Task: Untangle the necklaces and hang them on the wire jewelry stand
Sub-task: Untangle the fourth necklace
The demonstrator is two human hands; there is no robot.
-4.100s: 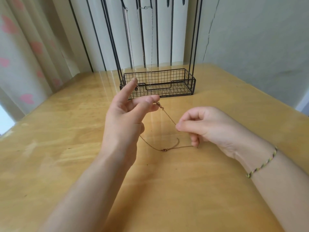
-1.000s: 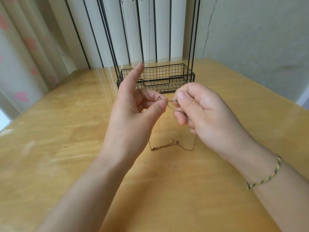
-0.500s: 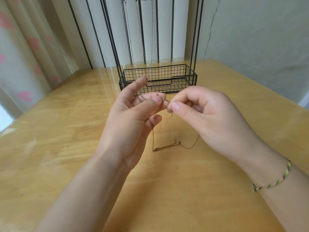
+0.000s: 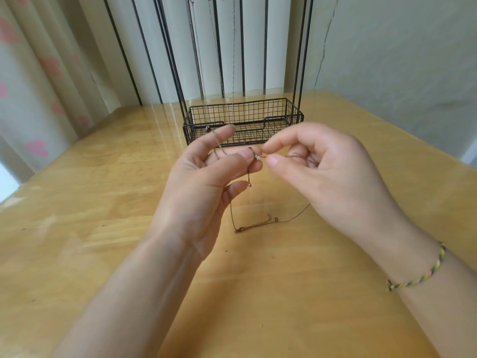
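Left grip (image 4: pixel 198 192) pinches the necklace (image 4: pixel 254 224) at its pendant (image 4: pixel 257 156); right grip (image 4: pixel 333 177) pinches it just beside. Slack trails on the counter (image 4: pixel 103 228); wire jewelry stand (image 4: pixel 242 120) at twelve o'clock.

We are looking at a black wire stand (image 4: pixel 242 125) by the far edge of a table (image 4: pixel 77 202) that is showing honey-yellow wood grain. A coppery-brown necklace (image 4: pixel 254 224) is glinting. A bracelet (image 4: pixel 418 276) is showing a green, yellow and pink braid, and the curtain (image 4: pixel 38 99) is showing pink hearts on cream.
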